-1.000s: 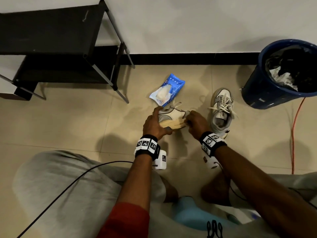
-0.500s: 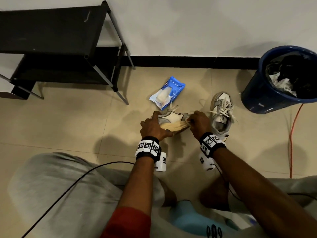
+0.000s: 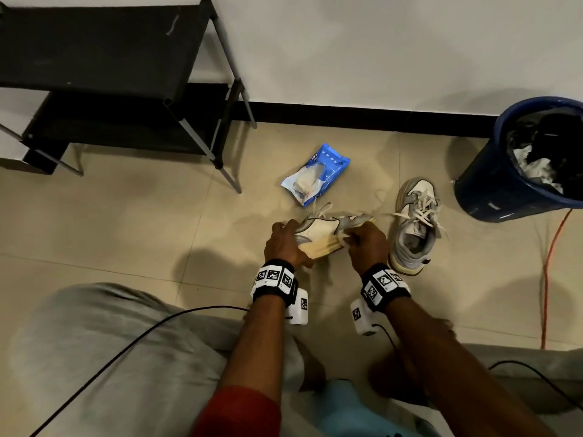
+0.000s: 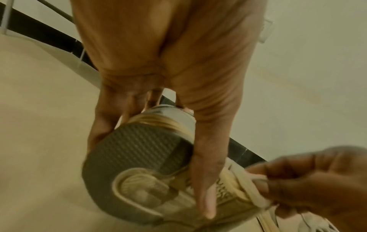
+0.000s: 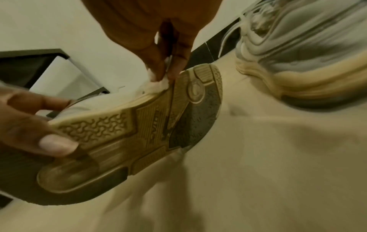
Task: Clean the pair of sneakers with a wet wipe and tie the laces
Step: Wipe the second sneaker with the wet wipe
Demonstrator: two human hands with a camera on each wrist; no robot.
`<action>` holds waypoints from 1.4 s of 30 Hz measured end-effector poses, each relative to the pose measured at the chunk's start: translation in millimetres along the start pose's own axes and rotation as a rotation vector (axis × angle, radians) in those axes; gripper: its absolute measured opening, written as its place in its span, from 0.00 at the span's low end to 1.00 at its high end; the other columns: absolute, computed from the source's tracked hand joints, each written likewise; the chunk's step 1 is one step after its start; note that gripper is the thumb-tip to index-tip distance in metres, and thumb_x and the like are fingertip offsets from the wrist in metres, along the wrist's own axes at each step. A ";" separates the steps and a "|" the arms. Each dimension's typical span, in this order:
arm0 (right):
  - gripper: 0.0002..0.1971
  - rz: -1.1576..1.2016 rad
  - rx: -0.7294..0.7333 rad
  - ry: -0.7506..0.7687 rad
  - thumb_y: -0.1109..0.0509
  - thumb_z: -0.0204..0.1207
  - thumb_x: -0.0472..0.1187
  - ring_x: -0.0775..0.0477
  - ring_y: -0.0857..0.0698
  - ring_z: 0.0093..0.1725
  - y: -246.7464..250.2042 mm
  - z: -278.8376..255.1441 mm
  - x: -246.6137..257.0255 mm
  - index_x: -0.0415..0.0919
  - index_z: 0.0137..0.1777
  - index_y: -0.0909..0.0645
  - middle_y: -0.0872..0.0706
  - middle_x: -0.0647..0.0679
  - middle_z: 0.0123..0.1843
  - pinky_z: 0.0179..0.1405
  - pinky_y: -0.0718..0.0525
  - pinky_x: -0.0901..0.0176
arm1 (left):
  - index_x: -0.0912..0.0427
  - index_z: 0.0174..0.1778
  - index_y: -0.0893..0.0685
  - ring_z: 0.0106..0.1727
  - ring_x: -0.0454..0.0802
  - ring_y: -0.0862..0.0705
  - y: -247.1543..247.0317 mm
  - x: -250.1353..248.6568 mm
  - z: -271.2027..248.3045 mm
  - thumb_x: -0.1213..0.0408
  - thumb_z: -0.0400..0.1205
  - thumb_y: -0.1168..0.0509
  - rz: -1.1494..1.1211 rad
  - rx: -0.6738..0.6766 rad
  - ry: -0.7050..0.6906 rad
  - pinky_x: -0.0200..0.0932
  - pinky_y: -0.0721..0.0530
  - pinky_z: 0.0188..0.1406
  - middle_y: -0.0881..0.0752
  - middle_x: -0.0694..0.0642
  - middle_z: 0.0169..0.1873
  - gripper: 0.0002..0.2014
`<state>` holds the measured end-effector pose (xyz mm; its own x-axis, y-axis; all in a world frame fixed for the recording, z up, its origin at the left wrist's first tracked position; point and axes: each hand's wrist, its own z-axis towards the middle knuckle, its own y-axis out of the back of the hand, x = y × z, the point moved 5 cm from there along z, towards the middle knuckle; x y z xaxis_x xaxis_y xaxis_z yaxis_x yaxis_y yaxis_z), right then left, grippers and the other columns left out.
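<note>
One grey-and-white sneaker (image 3: 321, 230) is tipped on its side above the floor, its tan sole (image 5: 127, 138) facing me. My left hand (image 3: 284, 241) grips its heel end, thumb across the sole (image 4: 139, 150). With my right hand (image 3: 362, 239) I pinch a crumpled white wet wipe (image 5: 157, 83) against the sole's edge near the toe. The second sneaker (image 3: 413, 228) stands upright on the floor to the right, its cream laces loose. A blue wet-wipe pack (image 3: 315, 175) lies on the tiles just beyond the held shoe.
A black metal shoe rack (image 3: 104, 77) stands at the back left against the white wall. A blue bin (image 3: 520, 165) lined with a black bag sits at the right, an orange cable (image 3: 552, 263) running beside it. My grey-clad knees fill the foreground.
The held sneaker has turned further onto its side between my hands, and the right hand with the wipe has shifted slightly along the sole edge. The second sneaker and pack have not moved.
</note>
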<state>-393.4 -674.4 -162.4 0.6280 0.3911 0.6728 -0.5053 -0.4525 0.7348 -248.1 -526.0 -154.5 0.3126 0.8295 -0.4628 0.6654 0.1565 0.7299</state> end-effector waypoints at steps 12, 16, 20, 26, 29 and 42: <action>0.08 -0.340 0.010 0.210 0.28 0.66 0.29 0.32 0.18 0.43 -9.2 9.7 12.7 0.34 0.46 0.14 0.17 0.34 0.45 0.31 0.19 0.50 | 0.57 0.80 0.32 0.70 0.66 0.22 -46.7 12.5 -8.0 0.49 0.53 0.11 0.023 0.075 0.024 0.55 0.21 0.69 0.39 0.58 0.79 0.59; 0.13 -0.264 0.021 0.134 0.28 0.61 0.26 0.31 0.18 0.45 -30.7 8.0 31.3 0.34 0.46 0.11 0.16 0.34 0.44 0.37 0.18 0.49 | 0.56 0.78 0.31 0.69 0.68 0.20 -49.1 12.8 -11.6 0.47 0.52 0.12 0.022 0.048 0.018 0.56 0.19 0.67 0.41 0.59 0.82 0.59; 0.13 -0.468 0.283 0.304 0.30 0.61 0.24 0.30 0.18 0.49 -40.5 10.8 46.9 0.31 0.46 0.13 0.17 0.33 0.46 0.36 0.18 0.47 | 0.60 0.73 0.28 0.63 0.69 0.17 -52.0 13.2 -13.1 0.47 0.56 0.13 0.061 0.018 0.015 0.57 0.18 0.61 0.40 0.60 0.81 0.52; 0.12 -0.494 0.300 0.192 0.31 0.58 0.25 0.31 0.17 0.45 -41.4 23.8 49.3 0.32 0.42 0.13 0.16 0.33 0.43 0.38 0.19 0.48 | 0.63 0.73 0.30 0.62 0.70 0.17 -54.6 12.3 -13.1 0.49 0.59 0.13 0.111 0.004 0.028 0.57 0.18 0.60 0.42 0.61 0.82 0.50; 0.13 -0.462 0.345 0.307 0.30 0.56 0.24 0.30 0.16 0.43 -47.7 14.5 48.0 0.32 0.41 0.13 0.16 0.33 0.41 0.36 0.18 0.47 | 0.63 0.73 0.30 0.62 0.69 0.17 -54.7 12.2 -12.2 0.50 0.60 0.14 0.118 0.007 0.025 0.56 0.19 0.60 0.41 0.62 0.82 0.49; 0.07 -0.370 0.126 0.193 0.29 0.67 0.28 0.33 0.19 0.46 -4.7 36.0 12.9 0.34 0.45 0.15 0.18 0.35 0.46 0.38 0.25 0.52 | 0.63 0.72 0.31 0.62 0.70 0.18 -53.5 13.5 -5.9 0.52 0.59 0.14 0.118 0.043 0.021 0.57 0.18 0.59 0.39 0.62 0.78 0.49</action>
<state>-361.7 -696.1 -160.4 0.6254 0.6824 0.3784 -0.1831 -0.3431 0.9213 -283.4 -520.0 -196.8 0.3764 0.8521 -0.3637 0.6535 0.0341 0.7562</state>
